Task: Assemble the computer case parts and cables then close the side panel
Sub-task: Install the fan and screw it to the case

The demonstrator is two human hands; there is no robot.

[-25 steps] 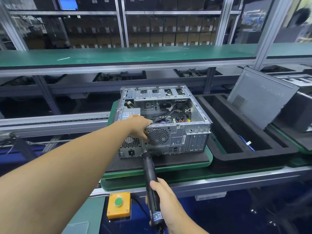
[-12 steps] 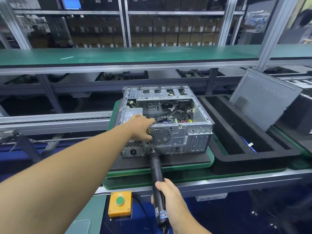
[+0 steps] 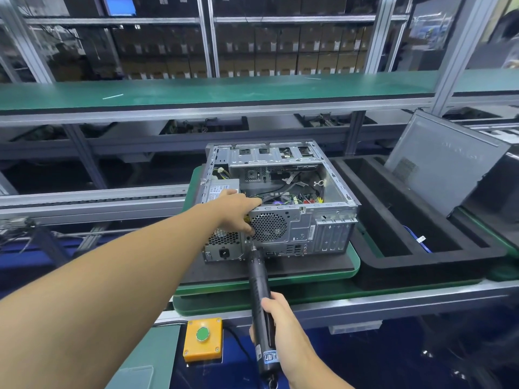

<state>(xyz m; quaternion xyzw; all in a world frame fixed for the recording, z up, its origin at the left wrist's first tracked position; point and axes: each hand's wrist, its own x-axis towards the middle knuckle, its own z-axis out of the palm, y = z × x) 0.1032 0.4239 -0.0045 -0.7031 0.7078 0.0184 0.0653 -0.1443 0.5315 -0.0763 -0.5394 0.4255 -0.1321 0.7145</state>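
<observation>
Computer case (image 3: 309, 234) in the spotlight, and the left hand (image 3: 238, 210) is on it, fingers (image 3: 248, 228) curled over the top rear edge right beside the fan grille (image 3: 268, 227), bracing the box. Right hand (image 3: 283, 329) is wrapped round a black screwdriver (image 3: 257, 279), tip up against the rear face just below that left hand; what it bites on, I can't make out.

Moving outward: the case lies on its side on a green pallet (image 3: 323, 273) on the bench (image 3: 393, 301), open side up, cables (image 3: 280, 189) loose inside. Rear panel faces the person, and the long axis runs away toward the far shelf (image 3: 224, 91).

It looks like stiff sheet metal, fairly heavy, probably sharp at the rims. Best taken by the frame rails, not the wiring. Side panel (image 3: 441, 161) leans off to the right, behind a black foam tray (image 3: 373, 265), not yet fitted.
</observation>
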